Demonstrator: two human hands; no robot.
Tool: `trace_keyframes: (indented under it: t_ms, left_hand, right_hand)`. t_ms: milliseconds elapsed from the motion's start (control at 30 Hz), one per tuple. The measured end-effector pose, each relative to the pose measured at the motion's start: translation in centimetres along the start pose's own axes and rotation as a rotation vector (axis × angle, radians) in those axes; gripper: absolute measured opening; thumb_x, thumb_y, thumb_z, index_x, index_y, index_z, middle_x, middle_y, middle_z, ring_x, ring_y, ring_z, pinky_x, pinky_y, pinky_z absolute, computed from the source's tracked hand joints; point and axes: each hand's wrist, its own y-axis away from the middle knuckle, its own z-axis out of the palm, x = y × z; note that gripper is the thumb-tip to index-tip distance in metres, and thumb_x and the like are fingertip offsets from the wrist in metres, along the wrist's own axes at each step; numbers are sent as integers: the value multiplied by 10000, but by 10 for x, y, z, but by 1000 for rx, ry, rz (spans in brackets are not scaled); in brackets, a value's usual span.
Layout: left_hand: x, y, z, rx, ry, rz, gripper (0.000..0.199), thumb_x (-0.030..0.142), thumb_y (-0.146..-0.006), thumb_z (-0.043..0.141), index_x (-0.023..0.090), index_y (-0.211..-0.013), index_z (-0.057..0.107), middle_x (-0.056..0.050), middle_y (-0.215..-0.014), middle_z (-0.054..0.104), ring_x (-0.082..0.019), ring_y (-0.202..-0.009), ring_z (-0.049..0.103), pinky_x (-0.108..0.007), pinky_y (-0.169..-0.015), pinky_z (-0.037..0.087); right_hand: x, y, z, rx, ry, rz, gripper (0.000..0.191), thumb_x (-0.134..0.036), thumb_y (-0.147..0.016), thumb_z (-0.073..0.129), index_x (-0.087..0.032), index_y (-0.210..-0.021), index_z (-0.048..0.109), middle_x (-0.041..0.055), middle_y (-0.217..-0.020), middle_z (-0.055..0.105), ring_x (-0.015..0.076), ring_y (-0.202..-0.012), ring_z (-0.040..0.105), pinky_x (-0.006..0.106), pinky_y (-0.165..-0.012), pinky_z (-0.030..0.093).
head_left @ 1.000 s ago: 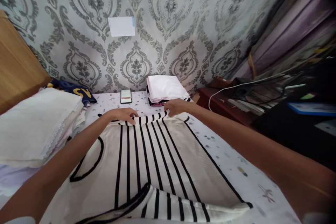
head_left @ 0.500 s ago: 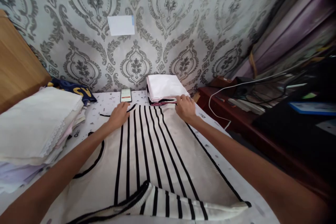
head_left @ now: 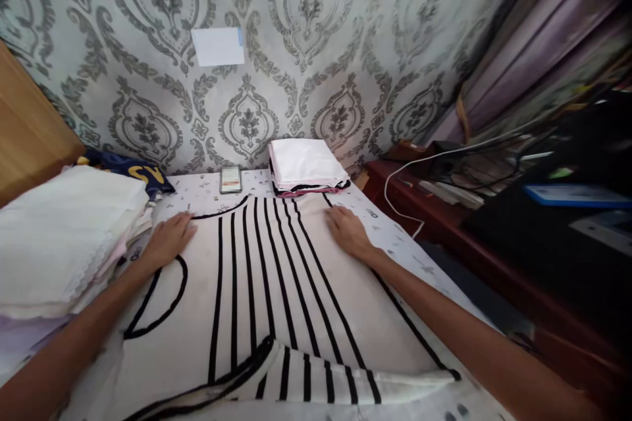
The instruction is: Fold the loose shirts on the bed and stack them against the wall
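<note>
Cream cloth of a black-striped garment (head_left: 306, 276), spread nearly flat over a white printed sheet (head_left: 197, 183); garment's middle for the dial's centre, wall for twelve. Black-edged loop of an opening at nine o'clock. Striped strip along the near edge between five and six, with heavy black trim curving away toward seven.

Left hand (head_left: 168, 237) at ten o'clock, released, palm down, fingers outstretched over the garment's far corner, just above the looped opening. Right hand (head_left: 349, 230) between one and two, likewise released and laid on the garment near its side trim, fingers slightly bent.

At twelve, just beyond the garment's far edge, a neat folded stack (head_left: 309, 164), white on top, darker and pink edges below; too close to tell whether touching. At eleven, a phone (head_left: 230, 179) with lit screen. At nine to ten, near the left forearm, a tall pile of folded whites (head_left: 69, 230), and behind it a navy cloth (head_left: 138, 174) with yellow lettering. At two, well apart from the garment, dark red furniture (head_left: 424, 194) with a loose white cable (head_left: 388, 187).
</note>
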Motion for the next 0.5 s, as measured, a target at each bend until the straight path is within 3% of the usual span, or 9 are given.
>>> trace_keyframes:
  t_ms: [67,133,267,367,500]
  left_hand:
    - [9,-9,-5,32,-36,-42,497,410,-991,296,163,-1342,546,-159,-1445,555,-335,-1362,476,-605,-1134,300]
    - [31,-25,-10,57,-29,-22,470,404,-986,321,167,-1305,572,-162,-1392,588,-346,-1314,510,-617,-1133,284]
    - [94,-78,-12,18,174,118,465,378,-971,392,148,-1344,545,-154,-1364,596,-294,-1269,542,-418,-1061,421]
    - [134,-116,-7,-5,216,141,394,325,-917,504,164,-1264,600,-126,-1264,650,-269,-1191,588,-341,-980,465]
    - [149,-137,-8,4,222,115,196,237,-861,554,207,-1022,663,-83,-1095,701,-257,-1080,627,-320,-884,483]
  right_hand:
    - [5,-18,-4,20,-35,137,387,-231,-978,401,-137,-1287,614,164,-1337,603,282,-1249,543,401,-1068,407]
    - [6,-39,-2,30,-59,240,397,-272,-965,451,-113,-1290,616,187,-1329,599,299,-1255,533,396,-1065,399]
    - [7,-76,10,27,-103,367,422,-409,-843,638,-131,-1157,690,206,-1272,615,354,-1177,575,422,-932,466]
    - [12,-91,15,34,-173,410,274,-346,-743,704,-175,-955,725,131,-1089,689,295,-1012,643,354,-809,488]
    - [21,-92,13,77,-306,372,86,-246,-685,684,-196,-749,658,41,-830,704,216,-825,645,290,-719,477]
